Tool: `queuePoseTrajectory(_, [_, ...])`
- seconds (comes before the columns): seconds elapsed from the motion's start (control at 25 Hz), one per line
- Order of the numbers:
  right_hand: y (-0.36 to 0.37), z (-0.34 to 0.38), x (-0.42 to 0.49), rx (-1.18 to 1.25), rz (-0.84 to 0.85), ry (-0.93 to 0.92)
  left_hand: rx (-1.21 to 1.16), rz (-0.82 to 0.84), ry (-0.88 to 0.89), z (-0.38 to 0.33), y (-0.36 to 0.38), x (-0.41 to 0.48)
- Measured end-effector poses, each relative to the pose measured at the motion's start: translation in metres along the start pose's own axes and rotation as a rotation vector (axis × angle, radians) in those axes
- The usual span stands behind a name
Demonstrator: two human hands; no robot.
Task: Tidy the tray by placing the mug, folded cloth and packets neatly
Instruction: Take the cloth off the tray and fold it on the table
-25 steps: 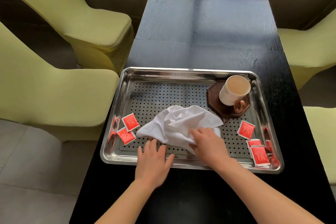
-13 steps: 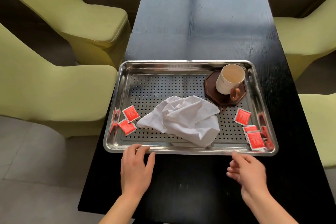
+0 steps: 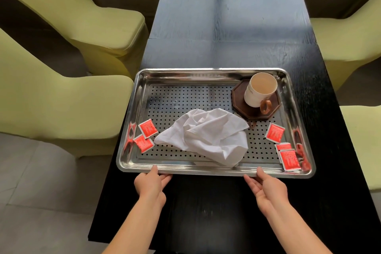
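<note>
A steel perforated tray (image 3: pixel 206 72) lies on the black table (image 3: pixel 226 27). A crumpled white cloth (image 3: pixel 208 134) sits in its near middle. A cream mug (image 3: pixel 260 89) with a brown handle stands on a dark octagonal coaster (image 3: pixel 239 99) in the far right corner. Two red packets (image 3: pixel 146 135) lie at the left, three red packets (image 3: pixel 282 146) at the right. My left hand (image 3: pixel 151 183) grips the tray's near rim, thumb on top. My right hand (image 3: pixel 266 186) holds the near rim further right.
Yellow-green chairs (image 3: pixel 61 99) flank the table on the left and on the right (image 3: pixel 350 37). Grey floor shows at the lower left. The table's far half is bare dark wood.
My right hand let go of the cloth and drew back. Both hands then moved to the tray's near rim and took hold of it.
</note>
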State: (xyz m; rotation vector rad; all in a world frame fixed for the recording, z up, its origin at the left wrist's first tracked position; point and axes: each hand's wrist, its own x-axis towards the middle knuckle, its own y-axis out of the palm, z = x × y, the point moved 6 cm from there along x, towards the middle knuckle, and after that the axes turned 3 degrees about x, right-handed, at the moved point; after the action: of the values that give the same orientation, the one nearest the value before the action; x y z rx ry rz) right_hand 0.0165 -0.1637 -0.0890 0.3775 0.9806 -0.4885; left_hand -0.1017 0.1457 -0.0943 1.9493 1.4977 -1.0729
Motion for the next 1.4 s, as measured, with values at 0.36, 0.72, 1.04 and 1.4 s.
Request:
queuePoseTrajectory(0.36, [0.04,0.029,0.017,0.024,-0.002,-0.093,0.026,0.125,0.073,-0.03,0.045,0.017])
queuePoseTrajectory(0.72, [0.096,0.066,0.051,0.044,-0.014,-0.102,0.04,0.153,0.083,-0.069,0.114,0.044])
queuePoseTrajectory(1.04, [0.121,0.083,0.07,0.023,-0.036,-0.118,0.03,0.174,0.071,-0.084,0.145,0.063])
queuePoseTrajectory(1.4, [0.14,0.095,0.081,0.015,-0.001,-0.127,0.007,0.192,0.08,-0.094,0.165,0.069])
